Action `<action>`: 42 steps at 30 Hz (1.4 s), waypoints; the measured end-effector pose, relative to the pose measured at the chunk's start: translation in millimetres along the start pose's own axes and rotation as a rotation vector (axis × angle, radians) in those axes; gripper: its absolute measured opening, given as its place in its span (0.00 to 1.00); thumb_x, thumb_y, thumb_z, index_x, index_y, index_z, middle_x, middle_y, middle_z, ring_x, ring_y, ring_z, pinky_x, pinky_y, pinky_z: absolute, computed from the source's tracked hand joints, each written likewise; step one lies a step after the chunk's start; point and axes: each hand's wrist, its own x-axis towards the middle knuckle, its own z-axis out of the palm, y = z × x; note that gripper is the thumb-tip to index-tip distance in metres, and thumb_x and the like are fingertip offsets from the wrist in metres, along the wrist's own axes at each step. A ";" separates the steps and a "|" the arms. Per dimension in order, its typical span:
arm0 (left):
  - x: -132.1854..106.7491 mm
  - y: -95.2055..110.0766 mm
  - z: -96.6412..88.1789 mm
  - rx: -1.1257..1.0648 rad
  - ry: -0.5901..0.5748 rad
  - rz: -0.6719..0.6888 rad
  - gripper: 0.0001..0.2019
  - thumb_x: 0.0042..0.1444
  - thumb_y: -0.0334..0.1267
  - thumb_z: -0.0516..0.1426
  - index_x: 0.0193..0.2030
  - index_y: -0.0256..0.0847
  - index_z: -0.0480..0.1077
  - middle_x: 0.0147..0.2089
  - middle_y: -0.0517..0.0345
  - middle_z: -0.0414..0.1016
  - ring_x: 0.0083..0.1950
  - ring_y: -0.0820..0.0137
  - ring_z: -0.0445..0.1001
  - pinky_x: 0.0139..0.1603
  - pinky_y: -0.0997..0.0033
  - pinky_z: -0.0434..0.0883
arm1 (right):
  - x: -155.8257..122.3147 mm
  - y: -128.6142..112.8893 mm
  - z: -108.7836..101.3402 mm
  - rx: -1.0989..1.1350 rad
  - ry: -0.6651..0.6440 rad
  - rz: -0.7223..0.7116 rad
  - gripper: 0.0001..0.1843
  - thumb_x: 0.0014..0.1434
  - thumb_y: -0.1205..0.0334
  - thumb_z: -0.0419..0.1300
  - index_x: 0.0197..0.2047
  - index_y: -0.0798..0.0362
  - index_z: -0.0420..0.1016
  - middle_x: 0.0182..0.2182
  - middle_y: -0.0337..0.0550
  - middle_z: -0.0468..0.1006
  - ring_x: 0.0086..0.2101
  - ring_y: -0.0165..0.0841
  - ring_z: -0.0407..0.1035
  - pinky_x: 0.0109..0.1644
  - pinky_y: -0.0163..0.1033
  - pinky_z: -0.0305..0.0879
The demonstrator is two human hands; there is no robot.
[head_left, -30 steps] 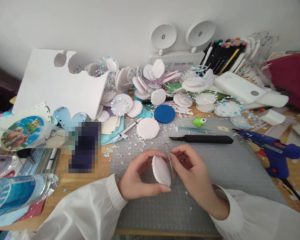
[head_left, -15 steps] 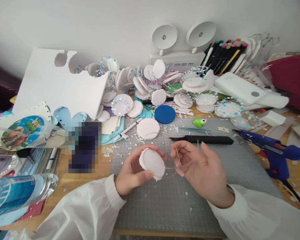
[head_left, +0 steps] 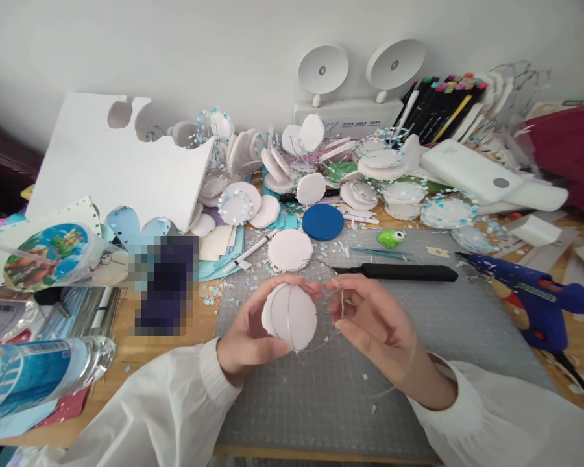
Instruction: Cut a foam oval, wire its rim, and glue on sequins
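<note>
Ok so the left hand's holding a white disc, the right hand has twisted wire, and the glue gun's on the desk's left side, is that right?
Not quite: the head view shows the glue gun on the right side of the desk. The left hand does hold a white disc, and the right hand has twisted wire.

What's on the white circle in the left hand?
A thin wire crosses the white circle. The left hand covers part of its edge; the circle's back is hidden.
</note>
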 end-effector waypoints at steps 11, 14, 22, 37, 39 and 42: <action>2.2 4.0 -0.8 0.052 -0.067 0.029 0.34 0.39 0.31 0.66 0.57 0.49 0.68 0.60 0.48 0.70 0.59 0.50 0.69 0.53 0.56 0.69 | -0.7 -3.4 -2.6 -0.106 0.037 -0.017 0.18 0.60 0.65 0.60 0.53 0.40 0.68 0.43 0.44 0.75 0.41 0.34 0.71 0.47 0.44 0.72; 3.2 2.4 -1.1 0.054 -0.081 0.035 0.35 0.38 0.28 0.66 0.57 0.49 0.68 0.60 0.48 0.71 0.58 0.51 0.71 0.50 0.60 0.71 | 0.4 -1.5 -3.3 -0.129 0.018 -0.068 0.18 0.61 0.66 0.59 0.53 0.41 0.68 0.43 0.43 0.76 0.43 0.33 0.73 0.48 0.41 0.73; 2.2 -1.0 -3.4 0.084 -0.071 0.035 0.36 0.37 0.27 0.67 0.56 0.50 0.69 0.59 0.48 0.72 0.58 0.53 0.71 0.52 0.60 0.69 | -0.8 0.0 -2.4 -0.157 0.007 -0.074 0.20 0.63 0.69 0.56 0.55 0.39 0.66 0.40 0.39 0.75 0.45 0.27 0.73 0.52 0.33 0.71; 0.6 -2.4 -2.7 0.154 -0.095 0.036 0.36 0.36 0.24 0.66 0.56 0.48 0.69 0.56 0.49 0.73 0.58 0.53 0.70 0.56 0.55 0.66 | 0.1 -0.2 -7.2 -0.413 -0.057 -0.140 0.21 0.62 0.70 0.55 0.56 0.42 0.66 0.41 0.39 0.76 0.43 0.29 0.72 0.49 0.35 0.70; 0.4 -1.6 -1.6 0.160 -0.103 0.019 0.36 0.37 0.24 0.66 0.56 0.48 0.69 0.54 0.49 0.74 0.57 0.54 0.70 0.56 0.56 0.66 | 0.3 -0.4 -8.1 -0.436 -0.071 -0.148 0.21 0.62 0.70 0.55 0.56 0.42 0.65 0.41 0.39 0.76 0.43 0.29 0.72 0.49 0.35 0.69; 1.0 -1.0 -0.3 0.157 -0.119 0.007 0.36 0.38 0.24 0.66 0.56 0.48 0.68 0.54 0.50 0.75 0.57 0.56 0.71 0.57 0.57 0.65 | 0.1 -1.1 -9.3 -0.454 -0.075 -0.152 0.21 0.62 0.70 0.55 0.56 0.42 0.66 0.41 0.39 0.76 0.42 0.28 0.72 0.48 0.35 0.69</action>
